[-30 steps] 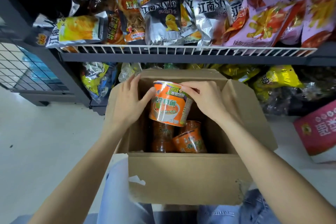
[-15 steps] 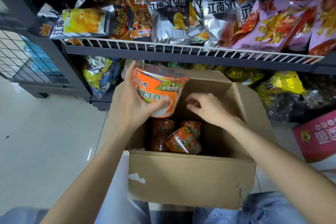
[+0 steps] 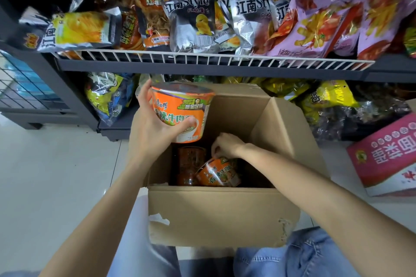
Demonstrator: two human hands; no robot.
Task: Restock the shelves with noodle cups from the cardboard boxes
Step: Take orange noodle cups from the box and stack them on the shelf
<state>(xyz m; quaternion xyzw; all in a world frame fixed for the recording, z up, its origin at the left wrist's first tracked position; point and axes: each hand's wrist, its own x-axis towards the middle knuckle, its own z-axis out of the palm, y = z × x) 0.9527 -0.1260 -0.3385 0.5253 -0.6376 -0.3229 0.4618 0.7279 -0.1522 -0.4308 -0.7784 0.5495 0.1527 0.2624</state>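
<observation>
gripping with my left hand (image 3: 153, 132), i hold one noodle cup (image 3: 182, 111) upright above the cardboard box (image 3: 222, 213), thumb across its front, fingers behind its rim. inside the box, my right hand (image 3: 227, 145) curls its fingers onto the rim of a tilted cup (image 3: 219, 174); whether it has closed on it i cannot tell. i judge these cups light, thin-walled and slick with film, so best held around the stiff rim, not squeezed.
</observation>
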